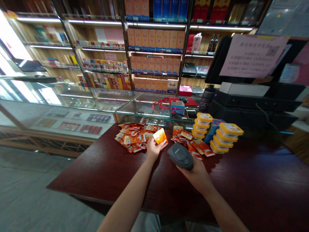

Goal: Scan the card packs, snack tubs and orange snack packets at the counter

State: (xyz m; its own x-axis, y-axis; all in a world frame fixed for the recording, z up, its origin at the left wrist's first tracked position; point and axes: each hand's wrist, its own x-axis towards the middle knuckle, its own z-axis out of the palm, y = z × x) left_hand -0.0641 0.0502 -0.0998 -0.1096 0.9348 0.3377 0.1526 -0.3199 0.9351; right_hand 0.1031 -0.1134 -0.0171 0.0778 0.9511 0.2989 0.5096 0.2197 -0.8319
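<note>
My left hand (153, 149) is closed on an orange snack packet (160, 138), held up above the counter with its bright face lit. In my right hand (196, 174) is a dark grey barcode scanner (180, 156), its head pointing up and left toward the packet. The scanner's handle is mostly hidden by its head and my fingers. A loose heap of orange packets (135, 138) lies just left of my left hand. Beyond the scanner lies a smaller spread of orange packets (180, 133), some lying close to the yellow-lidded tubs.
Two stacks of yellow-lidded plastic tubs (228, 129) stand on the dark wooden counter (116, 174), right of the packets. A glass display case (125, 106) runs behind. A small blue box (177, 108), a dark bottle (207, 98) and a monitor (216, 61) stand farther back.
</note>
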